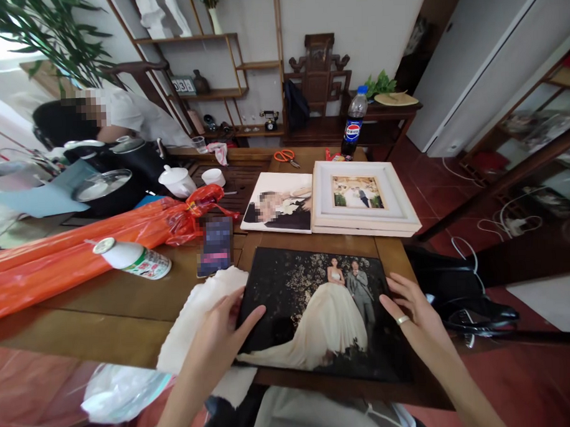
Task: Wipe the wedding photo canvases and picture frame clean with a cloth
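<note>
We held a dark, glossy rectangular photo panel (312, 328) at the near edge of the brown wooden tabletop (115, 313). Our left hand's (223, 323) grip pinched its left side and our right hand's (415, 313) its right, though the fingertips underneath were mostly hidden. Torn white paper (188, 326) lay beneath our left hand; beyond the panel sat a white-framed picture (399, 188) and orange-handled metal scissors (285, 155).

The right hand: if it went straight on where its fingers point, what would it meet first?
The dark photo: the right hand is at its right edge. Past the photo's upper right corner, the white frame looks next in line, though one view leaves depth uncertain.
</note>
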### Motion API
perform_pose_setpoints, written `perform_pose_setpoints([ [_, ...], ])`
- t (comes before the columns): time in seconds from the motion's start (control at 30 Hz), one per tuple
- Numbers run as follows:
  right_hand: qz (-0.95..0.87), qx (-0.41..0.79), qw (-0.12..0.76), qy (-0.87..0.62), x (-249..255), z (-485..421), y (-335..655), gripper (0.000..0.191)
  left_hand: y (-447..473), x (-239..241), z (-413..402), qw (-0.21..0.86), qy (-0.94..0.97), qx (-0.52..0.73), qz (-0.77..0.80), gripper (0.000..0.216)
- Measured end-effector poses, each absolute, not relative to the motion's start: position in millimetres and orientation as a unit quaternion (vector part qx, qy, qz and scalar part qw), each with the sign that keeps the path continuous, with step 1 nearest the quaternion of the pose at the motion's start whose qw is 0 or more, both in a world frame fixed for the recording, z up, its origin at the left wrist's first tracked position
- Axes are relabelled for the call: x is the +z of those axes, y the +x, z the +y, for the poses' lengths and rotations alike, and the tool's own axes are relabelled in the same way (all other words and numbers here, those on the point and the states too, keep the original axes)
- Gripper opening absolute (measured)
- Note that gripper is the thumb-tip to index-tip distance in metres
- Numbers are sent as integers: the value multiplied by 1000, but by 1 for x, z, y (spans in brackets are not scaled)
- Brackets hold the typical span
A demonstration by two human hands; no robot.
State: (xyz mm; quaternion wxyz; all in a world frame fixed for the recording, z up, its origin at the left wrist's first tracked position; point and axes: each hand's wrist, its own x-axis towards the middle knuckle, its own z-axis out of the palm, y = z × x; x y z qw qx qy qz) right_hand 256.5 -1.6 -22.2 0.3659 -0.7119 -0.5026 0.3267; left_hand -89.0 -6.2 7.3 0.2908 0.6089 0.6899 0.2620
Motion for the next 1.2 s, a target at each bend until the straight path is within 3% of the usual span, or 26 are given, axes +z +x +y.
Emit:
perform_pose_setpoints([
  [0.2,-419,424,504,-625,-26,-11,258,46,-83,-3,-1,393,547,398,623,38],
  [0.43,-411,481,540,-555,-35,-7,281,50,-66,-14,-3,425,478,484,598,38],
  [0.6,-428,452,543,-564,-33,-5,274,57,-66,-11,-6,445,455,508,580,37],
  [0.77,-507,334,563,-561,-32,-10,255,71,-68,-19,-7,471,423,533,561,39],
  [1.0,-596,308,519,-530,-37,-12,256,27,-68,-22,-3,485,394,540,564,48],
  [1.2,-588,315,530,-524,-51,0,261,22,-66,-24,-2,475,408,531,571,51],
])
